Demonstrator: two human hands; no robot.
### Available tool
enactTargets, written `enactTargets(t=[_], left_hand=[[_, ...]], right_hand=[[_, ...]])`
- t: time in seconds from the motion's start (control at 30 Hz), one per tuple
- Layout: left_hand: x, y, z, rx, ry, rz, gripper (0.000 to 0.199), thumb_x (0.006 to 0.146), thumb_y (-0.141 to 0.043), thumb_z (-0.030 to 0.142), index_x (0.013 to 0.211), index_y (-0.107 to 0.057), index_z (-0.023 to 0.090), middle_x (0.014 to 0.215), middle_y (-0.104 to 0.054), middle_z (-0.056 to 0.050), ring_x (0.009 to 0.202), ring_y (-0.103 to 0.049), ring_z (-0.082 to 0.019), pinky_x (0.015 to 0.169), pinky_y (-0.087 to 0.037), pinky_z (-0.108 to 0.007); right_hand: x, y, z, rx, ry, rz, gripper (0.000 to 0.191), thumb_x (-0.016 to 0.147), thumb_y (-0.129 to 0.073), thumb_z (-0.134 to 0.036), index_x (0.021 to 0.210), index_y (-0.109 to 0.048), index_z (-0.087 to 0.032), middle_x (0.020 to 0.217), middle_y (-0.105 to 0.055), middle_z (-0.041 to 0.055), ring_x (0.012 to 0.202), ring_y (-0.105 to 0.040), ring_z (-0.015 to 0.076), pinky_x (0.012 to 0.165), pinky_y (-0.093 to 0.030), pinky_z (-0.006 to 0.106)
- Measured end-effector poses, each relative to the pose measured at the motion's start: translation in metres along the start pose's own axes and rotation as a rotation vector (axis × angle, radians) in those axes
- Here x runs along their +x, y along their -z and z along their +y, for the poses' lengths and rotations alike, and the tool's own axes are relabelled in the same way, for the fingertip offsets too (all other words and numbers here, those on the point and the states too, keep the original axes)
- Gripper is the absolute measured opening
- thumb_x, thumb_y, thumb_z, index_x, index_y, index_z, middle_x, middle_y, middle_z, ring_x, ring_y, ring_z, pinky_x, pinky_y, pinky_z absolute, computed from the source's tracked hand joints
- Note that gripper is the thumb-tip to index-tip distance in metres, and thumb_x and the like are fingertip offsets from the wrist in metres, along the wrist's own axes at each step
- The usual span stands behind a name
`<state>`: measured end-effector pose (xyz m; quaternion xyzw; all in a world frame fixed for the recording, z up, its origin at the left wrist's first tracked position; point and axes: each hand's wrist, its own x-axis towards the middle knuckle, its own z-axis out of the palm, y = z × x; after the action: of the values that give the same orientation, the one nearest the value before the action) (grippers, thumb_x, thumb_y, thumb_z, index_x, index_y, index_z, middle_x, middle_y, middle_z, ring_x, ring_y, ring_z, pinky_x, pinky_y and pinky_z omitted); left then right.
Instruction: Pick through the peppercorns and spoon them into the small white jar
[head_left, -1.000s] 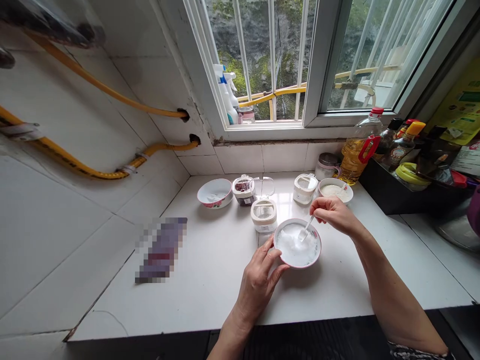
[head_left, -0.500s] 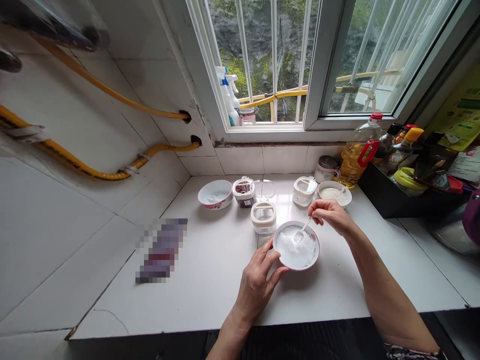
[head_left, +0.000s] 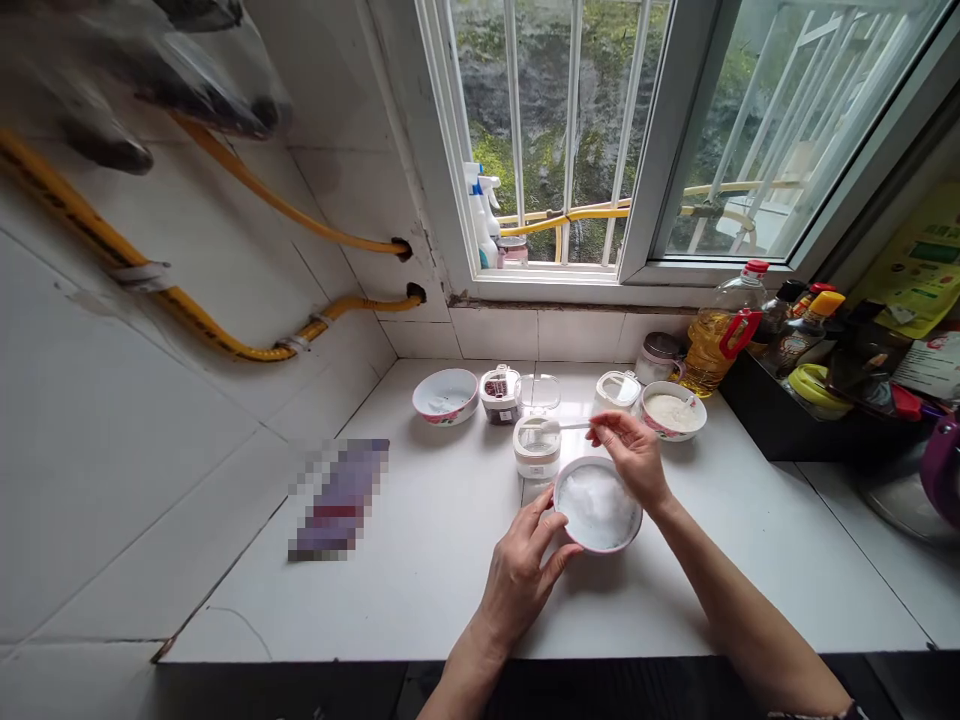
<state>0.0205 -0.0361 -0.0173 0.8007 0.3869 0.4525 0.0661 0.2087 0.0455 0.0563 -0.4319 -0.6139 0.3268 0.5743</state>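
My left hand [head_left: 525, 560] grips the left rim of a bowl [head_left: 598, 550] that holds a heap of white granules [head_left: 598, 503]. In my right hand [head_left: 628, 452], pinched between thumb and fingertips, is a small white spoon [head_left: 566, 425]. Its scoop end is over the mouth of a square clear jar [head_left: 537, 462] with a cream rim, just behind the bowl. Whether the scoop carries granules I cannot tell. Further back stands a similar jar [head_left: 501, 396] of dark red contents, its clear lid flipped up. Another cream-rimmed jar [head_left: 616, 390] is partly behind my right hand.
A white bowl [head_left: 445, 396] sits at the back left, and a bowl of pale grains [head_left: 673, 415] at the back right. Beside it are a dark-lidded jar [head_left: 660, 355], an oil bottle [head_left: 716, 335] and a black box [head_left: 780, 405] of bottles. A blurred-out object [head_left: 341, 500] lies on the left.
My right hand has lifted the spoon out of the granules and swung it left and back to the jar. My left hand still holds the bowl. The view has shifted slightly.
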Motion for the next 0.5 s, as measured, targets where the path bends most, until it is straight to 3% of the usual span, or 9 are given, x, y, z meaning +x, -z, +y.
enactTargets(t=[0.13,0.2,0.3,0.4,0.5], left_hand=[[0.000,0.001,0.001,0.003,0.007,-0.007,0.018,0.100,-0.053,0.035,0.111,-0.059,0.021,0.133,-0.061,-0.017,0.119,-0.065,-0.026,0.092,-0.060,-0.037],[0.000,0.001,0.002,0.004,0.010,-0.012,0.019,0.100,-0.053,0.035,0.111,-0.059,0.021,0.133,-0.061,-0.017,0.119,-0.065,-0.026,0.092,-0.060,-0.036],[0.000,0.001,0.003,0.004,0.016,-0.014,0.018,0.100,-0.053,0.035,0.110,-0.059,0.021,0.133,-0.061,-0.017,0.120,-0.065,-0.026,0.093,-0.059,-0.036],[-0.001,0.001,0.003,-0.002,0.018,-0.013,0.017,0.100,-0.055,0.033,0.110,-0.059,0.020,0.133,-0.061,-0.017,0.121,-0.064,-0.026,0.094,-0.058,-0.036],[-0.001,0.002,0.002,-0.007,0.019,-0.014,0.018,0.099,-0.056,0.033,0.110,-0.060,0.020,0.134,-0.061,-0.017,0.121,-0.064,-0.026,0.093,-0.058,-0.035]], right_hand=[[-0.003,-0.006,-0.001,-0.419,0.420,-0.240,0.020,0.094,-0.049,-0.016,0.092,-0.069,-0.022,0.086,-0.075,0.0084,0.077,-0.067,0.0217,0.078,-0.051,0.039],[-0.002,-0.003,-0.005,-0.510,0.531,-0.294,0.024,0.094,-0.047,-0.012,0.093,-0.069,-0.022,0.086,-0.076,0.0085,0.076,-0.067,0.0217,0.079,-0.050,0.039],[-0.001,0.009,-0.015,-0.478,0.479,-0.175,0.020,0.092,-0.050,-0.013,0.092,-0.068,-0.021,0.077,-0.073,0.0056,0.073,-0.066,0.0205,0.076,-0.050,0.036],[0.000,0.029,-0.025,-0.419,0.293,-0.031,0.014,0.084,-0.054,-0.015,0.079,-0.065,-0.021,0.069,-0.066,0.0023,0.063,-0.061,0.0178,0.064,-0.047,0.031],[0.002,0.047,-0.031,-0.412,0.187,-0.056,0.014,0.074,-0.052,-0.014,0.067,-0.061,-0.021,0.057,-0.055,-0.0020,0.053,-0.050,0.0138,0.055,-0.041,0.027]])
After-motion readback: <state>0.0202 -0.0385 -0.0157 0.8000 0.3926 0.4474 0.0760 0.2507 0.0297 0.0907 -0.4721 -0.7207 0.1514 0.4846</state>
